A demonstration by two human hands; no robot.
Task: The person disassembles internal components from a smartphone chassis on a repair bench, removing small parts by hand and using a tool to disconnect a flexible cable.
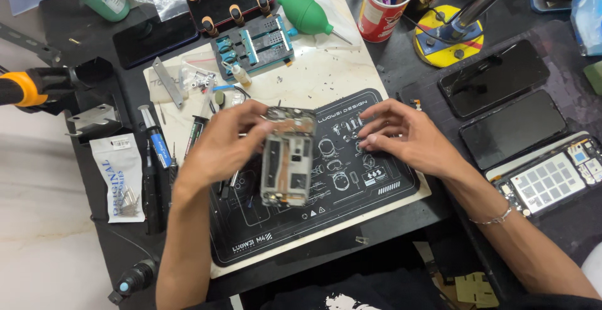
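Care with the grip matters here: the left hand [219, 147] holds the opened phone frame [287, 157] by 1 edge above the black work mat [370, 187] on the table [81, 27]. The right hand [401, 137] hovers beside, half open, holding nothing; it should support the other edge.

Opened phone [288, 157] is blurring, its inner parts unreadable. Left hand [222, 144] is hiding the phone's left edge. Orange-handled tool [25, 88] is running off the left border.
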